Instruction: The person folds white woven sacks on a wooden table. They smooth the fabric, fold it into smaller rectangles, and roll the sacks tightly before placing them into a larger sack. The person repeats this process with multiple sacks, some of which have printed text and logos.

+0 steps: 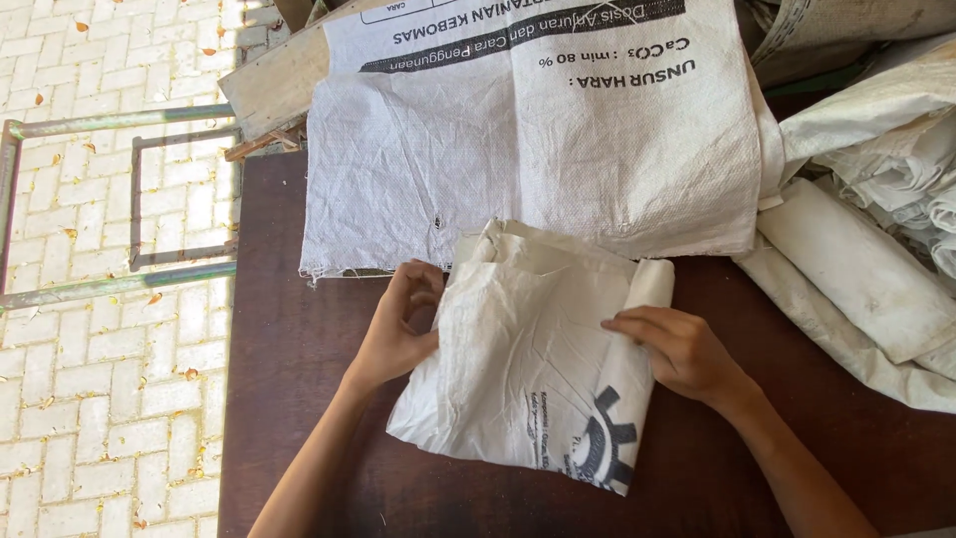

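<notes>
A folded white woven sack [528,359] with a dark gear-shaped print lies on the dark brown table [299,399]. My left hand [398,324] pinches the sack's left edge between thumb and fingers. On the sack's right side, my right hand [677,349] rests flat, pressing down a rolled fold. Just behind it, a larger white woven sack [538,130] with black printing lies spread flat, partly under the folded one's far edge.
Rolled and crumpled white sacks [866,259] are piled at the table's right. A wooden plank [274,85] lies at the far left corner. Left of the table, a green metal frame [119,199] stands over pale brick paving [100,418] strewn with dry leaves.
</notes>
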